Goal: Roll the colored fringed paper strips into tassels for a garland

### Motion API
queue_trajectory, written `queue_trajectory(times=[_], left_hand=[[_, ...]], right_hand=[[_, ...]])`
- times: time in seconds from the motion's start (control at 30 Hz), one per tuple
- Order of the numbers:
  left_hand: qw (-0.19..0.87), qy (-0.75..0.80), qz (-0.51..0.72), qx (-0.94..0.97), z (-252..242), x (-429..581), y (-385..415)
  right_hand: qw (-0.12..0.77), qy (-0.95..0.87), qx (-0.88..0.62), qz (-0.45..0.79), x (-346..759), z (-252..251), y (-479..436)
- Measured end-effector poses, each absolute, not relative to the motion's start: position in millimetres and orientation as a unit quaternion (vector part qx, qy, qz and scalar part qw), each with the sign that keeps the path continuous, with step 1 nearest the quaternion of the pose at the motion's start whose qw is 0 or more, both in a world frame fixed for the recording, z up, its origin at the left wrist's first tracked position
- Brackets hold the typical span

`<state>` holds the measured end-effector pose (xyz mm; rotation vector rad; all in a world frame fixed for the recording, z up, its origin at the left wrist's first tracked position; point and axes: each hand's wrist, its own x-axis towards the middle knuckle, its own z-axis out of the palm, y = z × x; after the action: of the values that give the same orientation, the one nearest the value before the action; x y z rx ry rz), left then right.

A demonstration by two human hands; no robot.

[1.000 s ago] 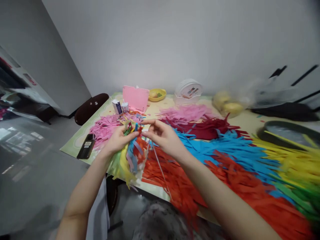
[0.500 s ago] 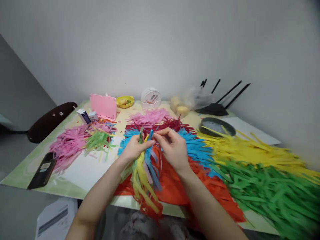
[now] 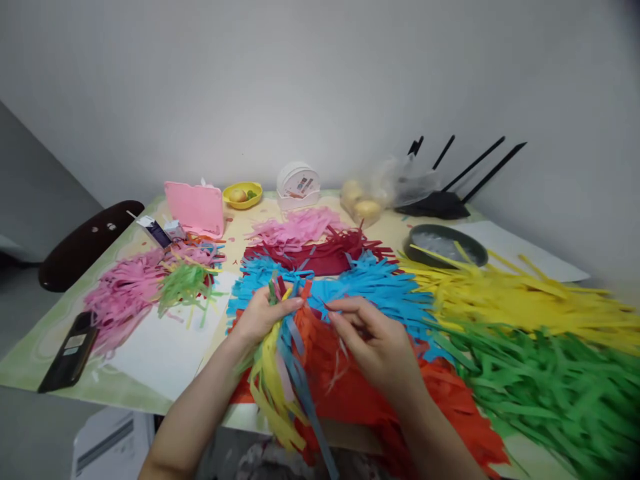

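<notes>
My left hand (image 3: 261, 317) is closed round a bundle of mixed paper strips (image 3: 283, 373), yellow, blue, green and red, whose loose ends hang down past the table's front edge. My right hand (image 3: 376, 340) hovers just right of the bundle over the orange strip pile (image 3: 350, 380), thumb and forefinger pinched on what looks like a thin strip; I cannot make it out clearly. Beyond both hands lies the blue strip pile (image 3: 370, 287).
Dark red (image 3: 320, 257), pink (image 3: 295, 227), yellow (image 3: 505, 293) and green (image 3: 545, 380) strip piles cover the table. More pink and green strips (image 3: 150, 287) lie left, near a black phone (image 3: 65, 350). A dark round tray (image 3: 445, 243), pink box (image 3: 195, 208), yellow bowl (image 3: 242, 195) and white tub (image 3: 299, 183) stand behind.
The view has swung right and down, bringing the yellow and green piles into sight. My right hand has dropped from the bundle's top to the orange pile; my left hand still grips the bundle.
</notes>
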<state>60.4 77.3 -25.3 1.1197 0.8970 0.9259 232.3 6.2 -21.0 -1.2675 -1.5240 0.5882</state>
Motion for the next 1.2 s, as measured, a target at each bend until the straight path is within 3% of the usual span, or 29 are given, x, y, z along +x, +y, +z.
queue_trajectory(times=[0.57, 1.2], left_hand=[[0.707, 0.368, 0.399, 0.453, -25, 61, 75], [0.677, 0.385, 0.375, 0.502, -17, 61, 72]], right_hand=[[0.491, -0.626, -0.540, 0.275, 230, -27, 12], [0.473, -0.602, -0.547, 0.338, 235, -18, 8]])
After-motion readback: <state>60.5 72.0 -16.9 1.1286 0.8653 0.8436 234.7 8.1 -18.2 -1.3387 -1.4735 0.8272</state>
